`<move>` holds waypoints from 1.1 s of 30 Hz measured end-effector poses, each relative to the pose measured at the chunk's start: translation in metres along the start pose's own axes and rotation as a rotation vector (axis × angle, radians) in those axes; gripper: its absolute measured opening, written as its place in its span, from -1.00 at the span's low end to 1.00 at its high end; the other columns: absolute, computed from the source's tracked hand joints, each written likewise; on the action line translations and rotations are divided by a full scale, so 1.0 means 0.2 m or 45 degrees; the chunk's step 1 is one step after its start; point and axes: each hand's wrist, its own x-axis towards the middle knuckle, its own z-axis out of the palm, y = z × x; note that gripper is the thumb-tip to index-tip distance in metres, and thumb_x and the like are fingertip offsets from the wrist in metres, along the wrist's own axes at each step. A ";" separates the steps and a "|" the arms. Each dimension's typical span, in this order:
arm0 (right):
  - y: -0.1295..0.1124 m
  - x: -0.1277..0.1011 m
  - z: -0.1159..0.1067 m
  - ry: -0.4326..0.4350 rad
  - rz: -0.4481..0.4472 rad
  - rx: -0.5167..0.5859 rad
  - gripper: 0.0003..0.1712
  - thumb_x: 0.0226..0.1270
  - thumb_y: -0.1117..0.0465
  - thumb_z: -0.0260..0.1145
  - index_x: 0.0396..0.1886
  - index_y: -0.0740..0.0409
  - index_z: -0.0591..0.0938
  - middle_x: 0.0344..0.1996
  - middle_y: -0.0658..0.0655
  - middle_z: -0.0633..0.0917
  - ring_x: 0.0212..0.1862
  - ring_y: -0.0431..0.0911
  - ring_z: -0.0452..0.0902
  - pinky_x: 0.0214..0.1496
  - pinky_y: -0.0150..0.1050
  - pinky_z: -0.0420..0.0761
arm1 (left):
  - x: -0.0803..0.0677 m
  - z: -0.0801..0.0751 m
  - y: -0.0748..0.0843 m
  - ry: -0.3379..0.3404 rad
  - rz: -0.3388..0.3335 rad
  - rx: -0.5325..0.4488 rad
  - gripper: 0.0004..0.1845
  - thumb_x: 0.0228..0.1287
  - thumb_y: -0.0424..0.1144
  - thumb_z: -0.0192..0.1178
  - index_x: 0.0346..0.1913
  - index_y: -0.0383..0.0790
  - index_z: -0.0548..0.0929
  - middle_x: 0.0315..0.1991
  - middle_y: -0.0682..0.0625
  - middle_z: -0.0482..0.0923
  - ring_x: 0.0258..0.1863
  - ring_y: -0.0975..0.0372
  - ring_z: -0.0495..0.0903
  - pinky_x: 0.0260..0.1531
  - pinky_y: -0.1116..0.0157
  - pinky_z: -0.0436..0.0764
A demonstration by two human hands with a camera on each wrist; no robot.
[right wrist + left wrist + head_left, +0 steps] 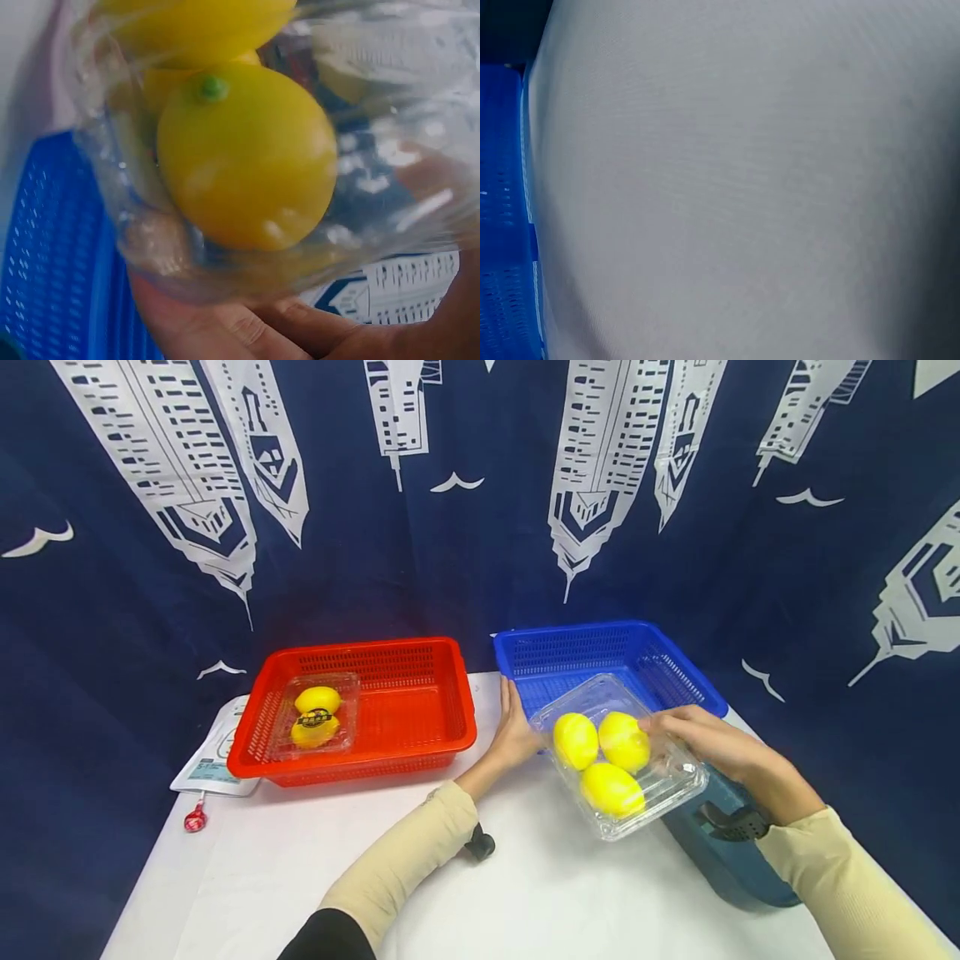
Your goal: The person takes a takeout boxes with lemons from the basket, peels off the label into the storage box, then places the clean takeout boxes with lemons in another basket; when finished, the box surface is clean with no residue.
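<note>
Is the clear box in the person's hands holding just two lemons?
No, the clear plastic box held over the blue basket has three lemons inside it in the head view.
</note>
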 end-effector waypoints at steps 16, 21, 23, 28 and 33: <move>0.05 0.19 -0.34 0.123 0.135 -0.052 -0.36 0.54 -0.05 -0.09 0.22 0.42 0.51 0.42 0.43 0.23 0.47 0.33 0.02 0.49 0.26 0.15 | -0.05 0.06 0.01 0.004 -0.110 -0.141 0.46 -0.15 0.10 0.53 0.55 -0.15 -0.41 0.57 0.08 -0.63 0.59 0.02 -0.23 0.50 -0.05 0.10; 0.09 0.24 -0.42 0.170 0.250 -0.035 -0.47 0.50 -0.15 -0.05 0.07 0.05 0.68 0.28 0.23 0.32 0.09 -0.11 0.39 0.02 -0.37 0.66 | -0.04 0.07 0.01 -0.004 -0.117 -0.128 0.45 -0.14 0.09 0.52 0.55 -0.18 -0.40 0.58 0.06 -0.62 0.59 0.02 -0.23 0.50 -0.03 0.14; 0.11 0.26 -0.45 0.189 0.264 -0.006 -0.50 0.49 -0.15 -0.02 0.05 0.02 0.68 0.27 0.22 0.33 0.00 -0.19 0.43 -0.07 -0.44 0.64 | -0.04 0.08 0.01 -0.005 -0.120 -0.129 0.44 -0.14 0.08 0.53 0.55 -0.18 -0.39 0.58 0.07 -0.62 0.59 0.04 -0.24 0.50 -0.02 0.14; 0.17 0.29 -0.49 0.238 0.292 0.029 -0.52 0.46 -0.21 0.01 0.17 -0.12 0.60 0.36 0.30 0.25 -0.04 -0.20 0.48 -0.13 -0.48 0.61 | -0.05 0.10 0.03 -0.015 -0.144 -0.140 0.44 -0.14 0.10 0.53 0.56 -0.12 -0.37 0.58 0.12 -0.61 0.60 0.11 -0.27 0.51 -0.01 0.11; 0.22 0.35 -0.54 0.239 0.304 0.062 -0.52 0.47 -0.23 -0.01 0.28 -0.30 0.49 0.41 0.27 0.21 -0.06 -0.27 0.52 -0.10 -0.47 0.63 | -0.05 0.10 0.03 -0.017 -0.154 -0.138 0.44 -0.15 0.12 0.53 0.56 -0.10 -0.37 0.58 0.12 -0.59 0.60 0.11 -0.24 0.51 0.00 0.13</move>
